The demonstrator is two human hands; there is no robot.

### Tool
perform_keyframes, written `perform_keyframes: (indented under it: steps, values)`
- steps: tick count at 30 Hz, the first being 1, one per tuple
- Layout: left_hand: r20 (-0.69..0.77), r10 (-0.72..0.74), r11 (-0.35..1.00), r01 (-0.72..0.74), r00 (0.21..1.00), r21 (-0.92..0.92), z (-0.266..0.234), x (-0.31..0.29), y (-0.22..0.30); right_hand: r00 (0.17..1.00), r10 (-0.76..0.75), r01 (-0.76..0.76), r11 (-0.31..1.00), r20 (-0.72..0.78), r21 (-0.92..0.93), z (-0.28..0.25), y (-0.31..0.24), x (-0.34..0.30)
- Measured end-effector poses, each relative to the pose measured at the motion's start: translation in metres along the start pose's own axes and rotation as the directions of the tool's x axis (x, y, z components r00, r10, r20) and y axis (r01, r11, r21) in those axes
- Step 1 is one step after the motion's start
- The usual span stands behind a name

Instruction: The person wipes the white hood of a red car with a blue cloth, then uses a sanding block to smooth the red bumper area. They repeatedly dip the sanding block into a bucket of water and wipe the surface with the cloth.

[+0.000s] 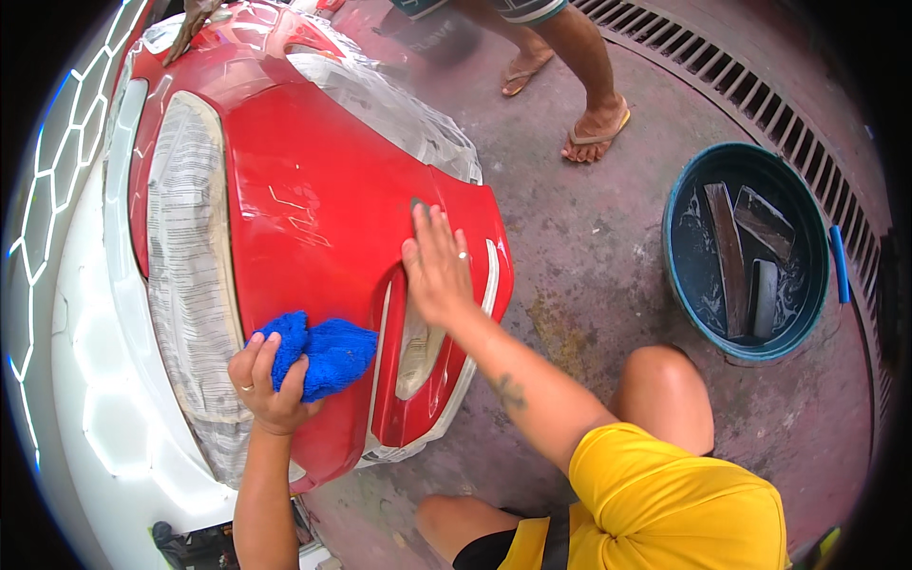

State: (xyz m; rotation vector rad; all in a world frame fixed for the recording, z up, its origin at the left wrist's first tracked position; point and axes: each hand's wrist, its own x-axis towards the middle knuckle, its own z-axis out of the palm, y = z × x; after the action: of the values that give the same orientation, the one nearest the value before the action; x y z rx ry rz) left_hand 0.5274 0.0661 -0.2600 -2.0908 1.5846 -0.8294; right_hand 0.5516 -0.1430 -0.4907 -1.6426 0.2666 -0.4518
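Crouched at a red car bumper (323, 171), I have my left hand (266, 385) closed around a bunched blue cloth (332, 356), which rests against the lower part of the red panel. My right hand (439, 275) lies flat on the bumper with its fingers stretched out, just above a masked recess (418, 351). A small dark piece (418, 203) peeks out at its fingertips; most of it is hidden, so its kind cannot be made out. Newspaper and tape (185, 228) cover the headlight beside my left hand.
To the right stands a dark green tub (673, 275) of water holding several long dark pieces. A floor grate (684, 47) curves behind it. Another person's sandalled foot (594, 133) is at the far side; a hand (190, 28) touches the car at far left.
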Motion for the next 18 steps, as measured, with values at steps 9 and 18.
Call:
perform_keyframes:
  steps: [9, 18]
  values:
    - [0.006, -0.044, 0.998, 0.043, 0.999, 0.035, 0.000, 0.002, -0.001, 0.999, 0.022, -0.031, 0.880, 0.025, 0.475, -0.116, 0.019, 0.031]
    - [0.068, -0.110, 0.994, 0.110, 0.992, 0.003, -0.012, 0.008, 0.001, 0.976, 0.028, -0.050, 0.994, -0.215, -0.097, -0.384, 0.022, -0.037]
